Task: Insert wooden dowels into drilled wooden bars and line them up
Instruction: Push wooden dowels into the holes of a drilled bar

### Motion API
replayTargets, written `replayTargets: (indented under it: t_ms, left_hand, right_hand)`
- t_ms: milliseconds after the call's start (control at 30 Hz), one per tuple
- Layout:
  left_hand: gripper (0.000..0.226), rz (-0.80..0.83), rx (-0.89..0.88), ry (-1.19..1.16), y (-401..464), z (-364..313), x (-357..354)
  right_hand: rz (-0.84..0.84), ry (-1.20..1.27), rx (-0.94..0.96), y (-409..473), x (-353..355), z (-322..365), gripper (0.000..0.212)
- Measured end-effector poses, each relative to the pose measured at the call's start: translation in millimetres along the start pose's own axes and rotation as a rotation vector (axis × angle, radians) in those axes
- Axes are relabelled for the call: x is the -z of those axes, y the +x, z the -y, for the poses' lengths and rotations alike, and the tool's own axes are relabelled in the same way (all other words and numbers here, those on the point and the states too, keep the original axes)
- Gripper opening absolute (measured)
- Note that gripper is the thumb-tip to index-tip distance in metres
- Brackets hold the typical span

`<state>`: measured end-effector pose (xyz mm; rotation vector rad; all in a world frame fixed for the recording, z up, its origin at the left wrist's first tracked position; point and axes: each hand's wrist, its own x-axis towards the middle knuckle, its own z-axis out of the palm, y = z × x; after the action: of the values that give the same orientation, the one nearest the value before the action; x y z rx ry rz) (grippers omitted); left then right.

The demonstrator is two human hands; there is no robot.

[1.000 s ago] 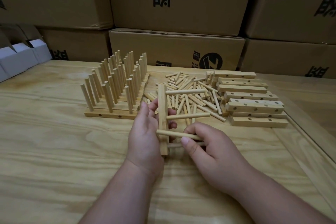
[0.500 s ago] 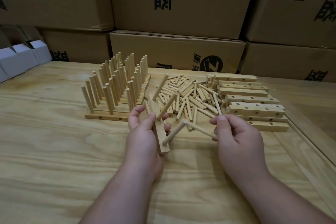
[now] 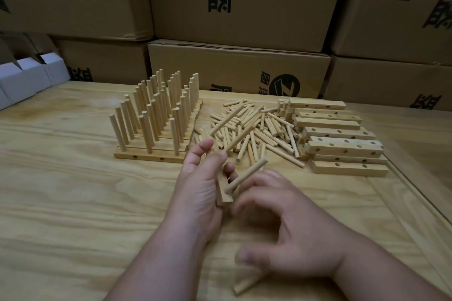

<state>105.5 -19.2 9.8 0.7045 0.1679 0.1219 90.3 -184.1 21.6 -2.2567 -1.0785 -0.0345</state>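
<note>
Left hand grip curls round a pale drilled wooden bar, held edge-up and tilted, lower end just below the thumb base. Three light round wooden dowels stick out of the bar, up and to the right of the grip; the lowest dowel reaches over the right hand. Right hand blurred, fingers loosely bent; a dowel lies beneath it by the thumb, grip on it unclear. Beyond the grip on the light plywood counter: loose dowel pile, stacked drilled bars, finished rows of pegged bars.
</note>
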Motion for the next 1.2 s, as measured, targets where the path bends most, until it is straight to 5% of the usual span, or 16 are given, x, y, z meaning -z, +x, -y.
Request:
replayTargets:
  t_ms: [133,367,567,633,833,933,1033,1200]
  left_hand:
    - [0.037,-0.015,-0.003,-0.022,1.1,-1.1,-0.2]
    - [0.037,0.034,-0.005,0.036,-1.4,-3.8,1.0]
    - [0.030,0.007,0.014,0.091,-0.7,-1.6,1.7]
    - [0.031,-0.008,0.035,0.088,-0.6,-1.2,2.0]
    - [0.038,0.047,0.119,0.100,-4.1,-7.5,2.4]
    - [0.048,0.119,0.106,0.153,-7.3,-7.7,1.8]
    - [0.046,0.184,0.062,0.300,-10.3,-3.8,-0.1]
    - [0.043,0.227,0.035,0.609,-15.8,-1.7,-7.8]
  right_hand:
    - [0.149,-0.129,0.026,1.7,-5.1,-0.8,0.053]
    - [-0.201,-0.100,-0.150,3.5,-3.6,-15.5,0.038]
    - [0.323,0.007,-0.190,-1.8,10.9,-14.3,0.082]
    - [0.340,-0.050,-0.217,-1.9,11.1,-13.1,0.081]
    - [-0.289,-0.225,-0.317,-0.7,7.1,-26.3,0.018]
    - [-0.544,-0.139,-0.254,-0.9,8.9,-25.0,0.010]
    - [-0.610,0.016,-0.199,0.5,16.1,-11.5,0.010]
    - [-0.474,0.138,-0.062,6.4,34.1,17.4,0.026]
